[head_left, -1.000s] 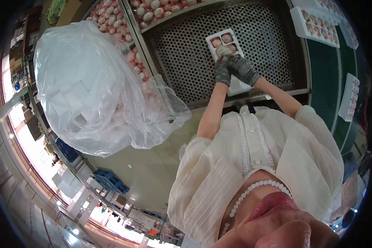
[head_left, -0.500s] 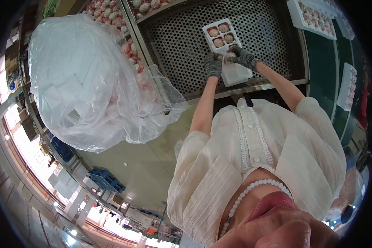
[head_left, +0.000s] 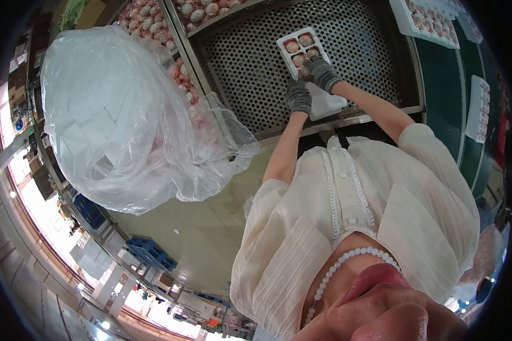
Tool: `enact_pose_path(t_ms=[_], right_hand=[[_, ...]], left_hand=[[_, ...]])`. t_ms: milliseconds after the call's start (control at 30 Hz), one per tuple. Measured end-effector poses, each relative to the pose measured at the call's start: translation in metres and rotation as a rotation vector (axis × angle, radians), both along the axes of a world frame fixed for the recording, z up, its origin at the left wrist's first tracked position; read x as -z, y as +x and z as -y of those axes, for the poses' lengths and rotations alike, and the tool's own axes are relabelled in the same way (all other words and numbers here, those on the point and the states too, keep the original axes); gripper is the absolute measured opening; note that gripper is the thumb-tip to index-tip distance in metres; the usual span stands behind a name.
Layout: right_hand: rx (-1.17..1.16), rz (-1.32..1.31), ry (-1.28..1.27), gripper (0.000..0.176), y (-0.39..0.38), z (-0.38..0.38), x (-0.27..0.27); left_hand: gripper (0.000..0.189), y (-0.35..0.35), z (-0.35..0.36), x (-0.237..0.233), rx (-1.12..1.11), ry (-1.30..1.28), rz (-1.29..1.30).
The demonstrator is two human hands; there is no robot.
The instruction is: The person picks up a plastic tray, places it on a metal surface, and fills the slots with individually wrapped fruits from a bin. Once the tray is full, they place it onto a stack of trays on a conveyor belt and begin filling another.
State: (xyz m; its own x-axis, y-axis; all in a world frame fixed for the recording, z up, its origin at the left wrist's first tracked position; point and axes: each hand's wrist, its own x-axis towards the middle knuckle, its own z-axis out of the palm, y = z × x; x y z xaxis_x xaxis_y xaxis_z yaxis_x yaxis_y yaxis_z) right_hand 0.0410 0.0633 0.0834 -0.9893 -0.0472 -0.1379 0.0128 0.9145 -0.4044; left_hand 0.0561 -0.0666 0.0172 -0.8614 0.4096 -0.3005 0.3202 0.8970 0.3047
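Observation:
A white compartment tray (head_left: 281,45) lies on a perforated metal surface, with round reddish-white items (head_left: 291,46) in its cells. My right hand (head_left: 324,75), in a grey striped glove, reaches over the tray's near cells, its bent fingers closed on a round wrapped item (head_left: 305,73). My left hand (head_left: 298,98), gloved alike, is at the tray's near left corner with its fingers curled; what they grip is hidden. Just behind both hands, nearer my body, lies a plain white tray or stack of trays (head_left: 326,103), partly covered by them.
A large clear plastic bag (head_left: 96,113) of white trays stands left, over a bin of reddish-white round items (head_left: 148,23). Filled white trays (head_left: 479,108) sit on a green belt (head_left: 444,85) at right. A metal rim (head_left: 375,116) edges the perforated surface.
Both hands have moved slightly forward. The right hand has shifted up and left over the tray's cells with the round item, exposing less of the tray. The plain white tray stays put.

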Motion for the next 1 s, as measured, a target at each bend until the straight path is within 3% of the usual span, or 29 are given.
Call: enact_pose_path(t_ms=[67,133,200,267,300,367,400,433,467,500,533,567,633,667,733,800,833,867,933,967,1000], right_hand=[[0.003,0.105,-0.053,0.037,-0.004,-0.003,0.001],[-0.172,0.044,0.058,0.031,0.0,-0.004,0.011],[-0.156,-0.022,0.089,0.027,0.001,0.008,0.018],[-0.129,-0.062,0.308,0.024,0.005,0.022,0.027],[-0.171,-0.199,0.233,0.02,0.009,0.014,0.036],[-0.174,-0.111,0.136,0.016,0.008,0.008,0.036],[-0.177,-0.022,0.044,0.013,0.007,0.001,0.049],[-0.215,-0.188,0.072,0.014,0.006,-0.002,0.063],[-0.209,-0.188,0.074,0.014,0.007,0.004,0.05],[-0.196,0.006,0.155,0.014,0.006,0.012,0.039],[-0.172,0.189,0.238,0.015,-0.003,0.013,0.021],[-0.199,0.145,0.217,0.013,-0.006,0.015,0.051],[-0.118,0.025,0.456,0.01,0.0,0.031,0.059],[-0.171,0.169,0.422,0.008,-0.004,0.031,0.056],[-0.187,0.191,0.407,0.007,-0.003,0.017,0.027],[-0.308,0.173,0.176,0.008,-0.004,-0.004,0.02],[-0.249,-0.002,0.028,0.009,0.002,-0.012,0.041],[-0.241,-0.005,0.033,0.009,0.002,-0.022,0.042],[0.504,0.418,-0.928,0.018,-0.002,-0.043,0.038],[0.077,0.154,-0.101,0.023,-0.009,-0.063,0.036],[0.121,-0.257,-0.206,0.026,-0.012,-0.083,0.04]], left_hand=[[0.03,-0.001,-0.001,-0.01,0.003,0.012,0.023],[0.03,0.002,-0.002,-0.015,0.008,0.028,0.059],[0.028,0.002,-0.004,-0.018,-0.066,0.19,0.002],[0.031,0.005,-0.003,-0.025,-0.112,0.23,0.114],[0.033,0.01,-0.003,-0.023,-0.205,0.336,0.05],[0.035,0.021,-0.001,-0.034,-0.341,0.501,-0.026],[0.035,0.023,-0.002,-0.03,-0.342,0.498,-0.028],[0.033,0.027,-0.003,-0.024,-0.246,0.42,-0.166],[0.032,0.03,-0.002,-0.018,-0.146,0.344,-0.302],[0.032,0.029,-0.002,-0.014,-0.136,0.352,-0.307],[0.028,0.024,-0.001,-0.01,-0.15,0.306,-0.17],[0.025,0.017,-0.003,-0.009,-0.155,0.264,-0.041],[0.021,0.002,-0.002,-0.008,-0.13,0.201,0.126],[0.021,-0.006,-0.001,-0.008,-0.122,0.256,0.171],[0.021,-0.006,0.006,0.0,-0.084,0.309,0.216],[0.029,-0.006,0.005,0.002,-0.357,0.534,0.197],[0.029,-0.01,-0.001,0.0,-0.345,0.541,0.192],[0.033,-0.011,-0.01,-0.014,-0.466,0.414,0.225],[0.038,-0.015,-0.018,-0.019,-0.587,0.287,0.262],[0.039,-0.019,-0.018,-0.014,-0.536,0.219,0.277],[0.041,-0.022,-0.018,-0.005,-0.482,0.15,0.293]])
